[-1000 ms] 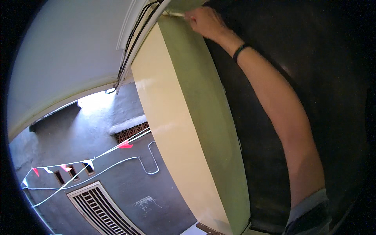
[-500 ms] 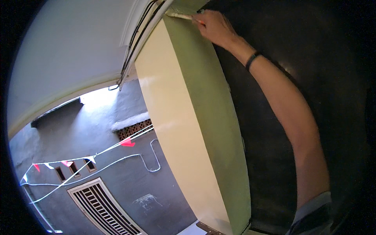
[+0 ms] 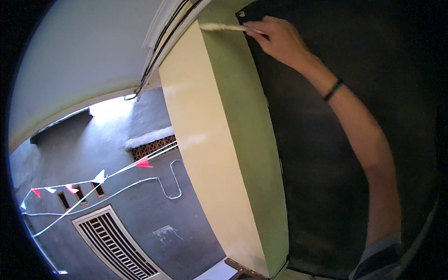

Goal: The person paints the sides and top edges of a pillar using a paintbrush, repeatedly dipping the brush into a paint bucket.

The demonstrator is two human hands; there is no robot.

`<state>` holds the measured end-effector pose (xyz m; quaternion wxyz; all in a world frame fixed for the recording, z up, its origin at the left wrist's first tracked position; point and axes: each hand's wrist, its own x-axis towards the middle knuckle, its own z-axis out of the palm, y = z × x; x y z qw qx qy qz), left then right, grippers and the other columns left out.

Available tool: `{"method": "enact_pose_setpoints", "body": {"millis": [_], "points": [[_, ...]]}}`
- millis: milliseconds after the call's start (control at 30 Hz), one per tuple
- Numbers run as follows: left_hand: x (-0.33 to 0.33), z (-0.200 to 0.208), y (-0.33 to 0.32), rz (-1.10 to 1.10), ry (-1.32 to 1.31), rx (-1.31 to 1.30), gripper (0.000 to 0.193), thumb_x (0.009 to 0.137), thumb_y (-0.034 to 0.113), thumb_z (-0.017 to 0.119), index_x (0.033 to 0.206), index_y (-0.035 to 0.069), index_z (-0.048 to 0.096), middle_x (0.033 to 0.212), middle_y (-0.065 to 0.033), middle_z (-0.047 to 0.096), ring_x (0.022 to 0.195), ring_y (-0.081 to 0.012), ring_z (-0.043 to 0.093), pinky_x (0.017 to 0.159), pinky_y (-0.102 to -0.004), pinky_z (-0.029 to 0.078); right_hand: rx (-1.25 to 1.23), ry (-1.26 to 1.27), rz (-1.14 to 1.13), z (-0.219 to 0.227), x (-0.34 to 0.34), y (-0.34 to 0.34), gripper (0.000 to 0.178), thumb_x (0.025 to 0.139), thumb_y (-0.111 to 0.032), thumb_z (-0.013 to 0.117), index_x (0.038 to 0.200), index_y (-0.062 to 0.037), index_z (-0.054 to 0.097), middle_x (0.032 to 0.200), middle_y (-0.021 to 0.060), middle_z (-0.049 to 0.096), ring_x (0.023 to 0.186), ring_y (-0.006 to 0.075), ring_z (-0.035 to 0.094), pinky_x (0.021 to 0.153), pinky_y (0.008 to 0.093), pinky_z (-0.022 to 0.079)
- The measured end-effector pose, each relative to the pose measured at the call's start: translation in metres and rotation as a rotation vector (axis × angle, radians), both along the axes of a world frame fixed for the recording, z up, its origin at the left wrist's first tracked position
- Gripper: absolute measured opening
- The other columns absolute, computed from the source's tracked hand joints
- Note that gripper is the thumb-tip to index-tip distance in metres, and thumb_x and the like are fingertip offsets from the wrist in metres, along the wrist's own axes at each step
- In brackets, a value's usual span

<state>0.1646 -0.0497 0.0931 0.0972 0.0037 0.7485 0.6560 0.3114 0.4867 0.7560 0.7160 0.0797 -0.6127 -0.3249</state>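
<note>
My right hand [image 3: 283,41] is raised high, its fingers closed on the thin handle of a paintbrush [image 3: 223,27]. The pale bristles point left and lie against the upper part of the pillar's green side [image 3: 249,135], near its corner with the cream side [image 3: 203,121]. A dark band circles my right wrist, and the arm comes up from the lower right. My left hand is outside the picture.
Black cables [image 3: 158,51] run along the ceiling edge beside the pillar's top. A dark wall [image 3: 322,186] lies right of the pillar. To the left, a grey wall [image 3: 186,238] has a barred window [image 3: 116,245], with strings of red and white flags [image 3: 144,162] before it.
My right hand and the paintbrush have shifted right and slightly down in the picture. The brush now lies flatter, and the view has tilted a little. The grip stays closed.
</note>
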Motion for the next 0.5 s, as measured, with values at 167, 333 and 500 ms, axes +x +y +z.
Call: {"method": "enact_pose_setpoints", "body": {"millis": [167,333,500], "points": [[0.008,-0.009,0.002,0.049,-0.052,0.084,0.038,0.090,0.033,0.074,0.104,-0.001,0.063,0.085,-0.0067,0.062,0.072,-0.0163,0.058,0.061,-0.0320,0.048,-0.059,-0.088,0.022,-0.014,-0.026,-0.012,0.024,0.094,-0.021,0.065,0.114,-0.0100,0.073,0.077,0.0145,0.060,0.072,0.0313,0.059,0.065,0.0410,0.048],[0.016,-0.011,-0.005,0.067,-0.072,0.066,0.037,0.090,0.032,0.075,0.104,0.000,0.063,0.086,-0.0062,0.063,0.074,-0.0166,0.058,0.061,-0.0324,0.048,-0.184,-0.322,-0.025,-0.055,0.039,-0.012,0.024,0.092,-0.019,0.069,0.114,-0.0102,0.074,0.083,0.0117,0.067,0.074,0.0256,0.063,0.068,0.0388,0.050],[0.014,-0.014,-0.009,0.027,-0.044,0.069,0.039,0.090,0.035,0.075,0.104,0.000,0.063,0.084,-0.0059,0.063,0.073,-0.0166,0.057,0.061,-0.0325,0.048,-0.293,-0.547,-0.022,-0.019,0.060,-0.008,0.024,0.089,-0.017,0.073,0.112,-0.0103,0.076,0.094,0.0083,0.075,0.079,0.0197,0.068,0.071,0.0356,0.053]]}}
